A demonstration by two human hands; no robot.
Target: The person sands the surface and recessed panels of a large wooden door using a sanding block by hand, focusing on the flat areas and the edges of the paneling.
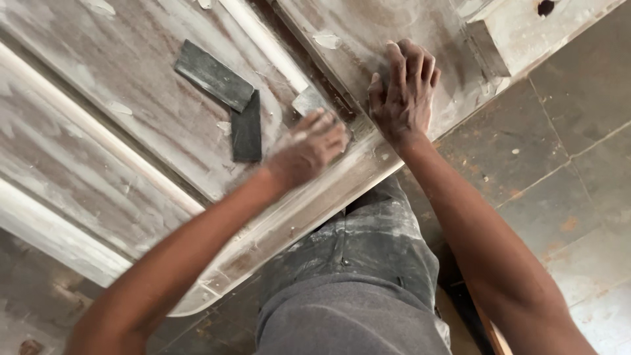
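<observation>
A large wooden door panel (pixel 131 131), coated in pale filler and dust, lies flat in front of me. My left hand (pixel 307 148) is blurred and grips a small grey putty scraper (pixel 307 100), whose blade rests near a groove of the panel. My right hand (pixel 404 89) lies flat, fingers together, pressing on the panel's surface near its edge. Two dark rectangular sanding blocks (pixel 213 75) (pixel 246 128) lie on the panel just left of my left hand.
A raised white moulding strip (pixel 266 43) runs across the panel. A wooden block with a round hole (pixel 526 20) sits at the top right. Grey floor tiles (pixel 565 164) spread to the right. My dusty trousers (pixel 358 276) are below.
</observation>
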